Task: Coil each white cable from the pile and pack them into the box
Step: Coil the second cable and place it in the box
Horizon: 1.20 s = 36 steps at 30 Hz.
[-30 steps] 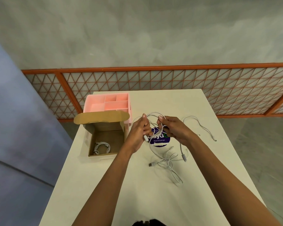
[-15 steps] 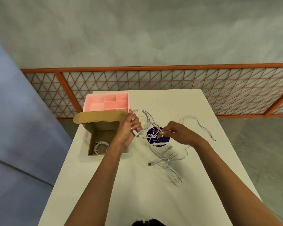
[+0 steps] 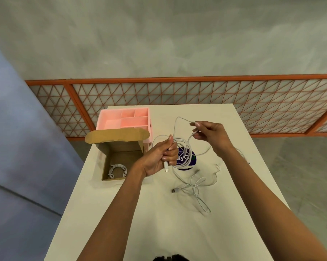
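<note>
Near frame centre, we curl the fingers (image 3: pixel 169 148) of our left hand (image 3: pixel 158 157) tightly round several round loops of the white cable (image 3: pixel 186 145). Its plug end sticks out below the fist, pointing toward the frame's bottom. Up and right, our right hand (image 3: pixel 212 136) pinches the free strand between thumb and fingertip, and the slack arches above. The cable is thin and smooth. Loose cables (image 3: pixel 195 187) lie tangled on the matte white desk (image 3: pixel 159 223). At left, the open cardboard box (image 3: pixel 121 146) holds one coiled cable (image 3: pixel 117 169).
</note>
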### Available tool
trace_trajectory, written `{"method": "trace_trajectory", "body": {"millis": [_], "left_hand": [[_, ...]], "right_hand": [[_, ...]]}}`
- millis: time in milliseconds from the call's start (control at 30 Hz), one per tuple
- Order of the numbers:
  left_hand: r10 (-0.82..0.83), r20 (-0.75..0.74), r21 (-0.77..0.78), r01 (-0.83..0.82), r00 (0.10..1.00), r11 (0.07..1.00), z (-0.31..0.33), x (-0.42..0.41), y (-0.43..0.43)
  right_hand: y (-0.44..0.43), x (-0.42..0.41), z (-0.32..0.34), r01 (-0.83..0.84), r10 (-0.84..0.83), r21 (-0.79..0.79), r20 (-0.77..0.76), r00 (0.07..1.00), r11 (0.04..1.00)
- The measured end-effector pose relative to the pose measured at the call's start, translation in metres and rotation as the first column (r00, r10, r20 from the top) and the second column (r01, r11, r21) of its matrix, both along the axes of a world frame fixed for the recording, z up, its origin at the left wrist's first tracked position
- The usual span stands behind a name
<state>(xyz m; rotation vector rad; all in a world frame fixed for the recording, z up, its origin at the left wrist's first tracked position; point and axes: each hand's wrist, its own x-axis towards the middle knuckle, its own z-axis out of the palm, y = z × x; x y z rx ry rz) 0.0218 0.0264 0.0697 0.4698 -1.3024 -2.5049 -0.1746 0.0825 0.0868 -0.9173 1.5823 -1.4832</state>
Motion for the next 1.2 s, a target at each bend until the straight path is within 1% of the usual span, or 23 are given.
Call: {"method": "trace_trajectory", "body": {"millis": [100, 200, 333, 400, 467, 567, 667, 767, 833, 967, 1000, 1067, 1133, 1200], "left_hand": [[-0.016, -0.003, 0.011, 0.016, 1.0, 1.0, 0.0, 0.001, 0.0], [-0.027, -0.001, 0.02, 0.027, 1.0, 0.999, 0.001, 0.003, -0.001], [-0.015, 0.016, -0.009, 0.015, 1.0, 1.0, 0.001, 0.001, -0.001], [0.033, 0.052, -0.05, -0.03, 0.998, 0.998, -0.001, 0.0, -0.002], [0.11, 0.109, -0.111, -0.098, 0.988, 0.989, -0.004, 0.0, -0.003], [0.203, 0.164, -0.175, -0.174, 0.965, 0.969, -0.008, 0.0, -0.001], [0.255, 0.173, -0.207, -0.218, 0.951, 0.954, -0.011, -0.002, 0.001], [0.294, 0.173, -0.224, -0.253, 0.94, 0.941, -0.011, -0.003, 0.001], [0.31, 0.163, -0.248, -0.266, 0.937, 0.932, -0.012, -0.003, 0.0], [0.362, 0.158, -0.302, -0.304, 0.919, 0.904, -0.016, -0.005, -0.003], [0.382, 0.159, -0.317, -0.319, 0.91, 0.893, -0.017, -0.005, -0.003], [0.413, 0.155, -0.346, -0.342, 0.897, 0.873, -0.02, -0.005, -0.004], [0.436, 0.149, -0.367, -0.36, 0.887, 0.858, -0.021, -0.006, -0.004], [0.46, 0.141, -0.375, -0.383, 0.876, 0.844, -0.021, -0.009, -0.004]], "right_hand": [[0.0, 0.004, 0.004, -0.027, 0.028, -0.009, 0.125, 0.992, 1.0], [-0.001, 0.009, 0.004, -0.04, 0.037, 0.013, 0.194, 0.98, 0.999], [0.0, 0.02, 0.002, -0.157, 0.114, 0.139, 0.276, 0.954, 0.978], [0.002, 0.026, 0.001, -0.239, 0.175, 0.204, 0.288, 0.941, 0.949], [0.005, 0.03, 0.001, -0.299, 0.239, 0.239, 0.249, 0.938, 0.924], [0.006, 0.034, 0.001, -0.33, 0.296, 0.27, 0.159, 0.942, 0.904], [0.008, 0.034, 0.002, -0.383, 0.402, 0.319, 0.006, 0.916, 0.867], [0.01, 0.034, 0.007, -0.425, 0.47, 0.325, -0.071, 0.88, 0.845], [0.009, 0.036, 0.009, -0.391, 0.453, 0.33, -0.137, 0.881, 0.859], [0.005, 0.042, 0.01, -0.249, 0.409, 0.409, -0.369, 0.835, 0.878], [0.004, 0.042, 0.01, -0.205, 0.385, 0.427, -0.395, 0.834, 0.881], [0.003, 0.044, 0.011, -0.145, 0.331, 0.437, -0.387, 0.86, 0.888], [0.003, 0.047, 0.012, -0.105, 0.277, 0.415, -0.38, 0.883, 0.904], [0.0, 0.049, 0.012, -0.051, 0.234, 0.402, -0.419, 0.877, 0.914]]}}
